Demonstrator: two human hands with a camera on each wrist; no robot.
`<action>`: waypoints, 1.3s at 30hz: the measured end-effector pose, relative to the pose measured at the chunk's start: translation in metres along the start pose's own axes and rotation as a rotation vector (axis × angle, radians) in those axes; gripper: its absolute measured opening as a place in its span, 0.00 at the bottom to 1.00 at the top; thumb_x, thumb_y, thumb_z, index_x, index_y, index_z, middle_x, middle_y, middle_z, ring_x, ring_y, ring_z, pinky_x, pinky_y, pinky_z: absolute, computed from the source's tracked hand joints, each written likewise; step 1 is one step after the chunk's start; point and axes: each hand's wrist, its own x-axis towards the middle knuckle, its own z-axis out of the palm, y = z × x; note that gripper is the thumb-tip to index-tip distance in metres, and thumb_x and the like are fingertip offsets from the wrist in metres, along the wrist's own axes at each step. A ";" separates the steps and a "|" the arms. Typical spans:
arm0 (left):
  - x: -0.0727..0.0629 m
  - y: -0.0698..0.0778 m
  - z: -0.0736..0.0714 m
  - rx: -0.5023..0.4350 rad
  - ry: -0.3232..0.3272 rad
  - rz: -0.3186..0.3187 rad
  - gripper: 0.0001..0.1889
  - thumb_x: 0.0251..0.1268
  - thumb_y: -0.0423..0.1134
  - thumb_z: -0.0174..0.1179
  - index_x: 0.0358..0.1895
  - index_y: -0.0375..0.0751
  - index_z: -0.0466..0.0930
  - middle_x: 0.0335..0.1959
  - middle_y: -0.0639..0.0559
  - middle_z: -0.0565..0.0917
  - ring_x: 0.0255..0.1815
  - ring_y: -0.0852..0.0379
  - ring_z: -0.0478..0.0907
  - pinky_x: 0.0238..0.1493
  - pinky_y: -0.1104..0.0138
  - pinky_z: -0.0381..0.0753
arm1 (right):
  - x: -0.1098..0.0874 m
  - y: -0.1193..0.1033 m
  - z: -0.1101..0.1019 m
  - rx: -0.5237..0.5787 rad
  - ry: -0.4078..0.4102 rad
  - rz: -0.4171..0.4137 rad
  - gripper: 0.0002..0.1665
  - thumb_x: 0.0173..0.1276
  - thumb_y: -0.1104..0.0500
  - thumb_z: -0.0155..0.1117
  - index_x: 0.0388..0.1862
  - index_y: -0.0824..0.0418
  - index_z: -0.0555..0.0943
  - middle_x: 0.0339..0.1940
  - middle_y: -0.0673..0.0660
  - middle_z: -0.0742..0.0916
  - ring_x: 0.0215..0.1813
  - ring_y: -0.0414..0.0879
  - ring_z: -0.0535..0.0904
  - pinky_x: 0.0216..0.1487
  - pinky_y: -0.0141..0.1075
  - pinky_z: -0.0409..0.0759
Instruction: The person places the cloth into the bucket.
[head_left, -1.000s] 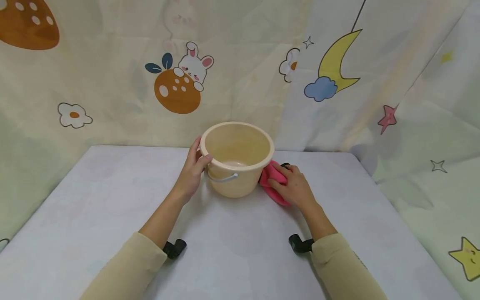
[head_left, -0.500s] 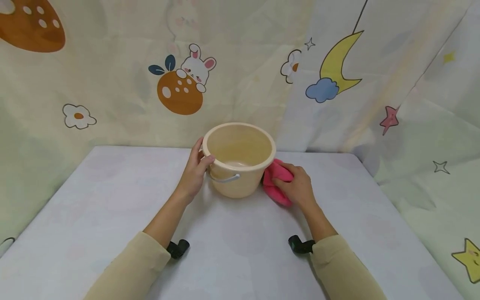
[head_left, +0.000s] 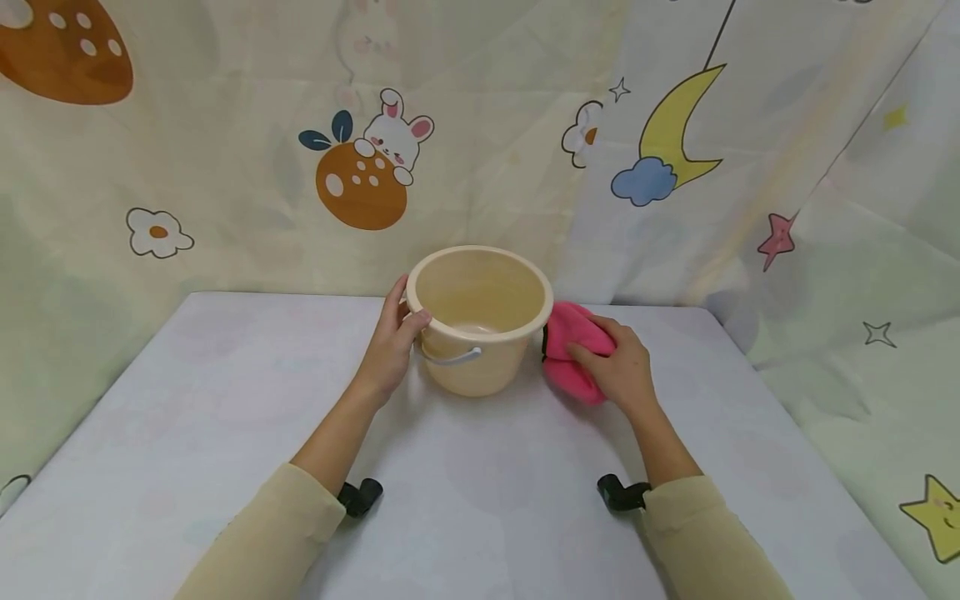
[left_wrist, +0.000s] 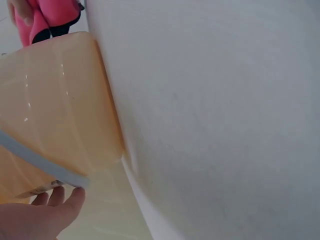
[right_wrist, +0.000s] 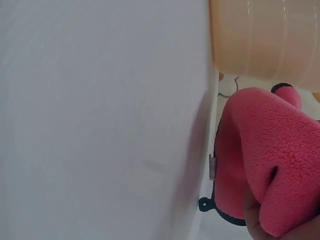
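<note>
A cream plastic bucket (head_left: 480,367) stands upright at the back of the table, its grey handle (head_left: 453,358) hanging down at the front. My left hand (head_left: 386,350) grips its left side, thumb over the rim; in the left wrist view the fingertips lie by the handle (left_wrist: 40,160). To the right of the bucket, my right hand (head_left: 618,362) holds a bunched pink cleaning cloth (head_left: 573,350) with black edging. The right wrist view shows the fluffy cloth (right_wrist: 280,145) folded in the fingers, with a small tag (right_wrist: 212,167) and a black hanging tab (right_wrist: 205,204).
The bucket and cloth are over a white-covered table (head_left: 480,500), near its back edge. Behind it hangs a printed fabric backdrop (head_left: 495,125). Black wrist mounts (head_left: 360,497) sit by both sleeves.
My right hand has moved the pink cloth to the right, away from the bucket's side. The left hand stays on the bucket, which keeps its place.
</note>
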 end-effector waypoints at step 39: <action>0.000 0.000 -0.004 0.011 -0.015 0.000 0.40 0.74 0.46 0.49 0.85 0.51 0.41 0.78 0.37 0.62 0.77 0.44 0.62 0.80 0.51 0.55 | 0.006 -0.047 -0.067 0.153 0.125 0.021 0.43 0.66 0.43 0.72 0.78 0.45 0.68 0.70 0.56 0.75 0.67 0.55 0.70 0.43 0.33 0.80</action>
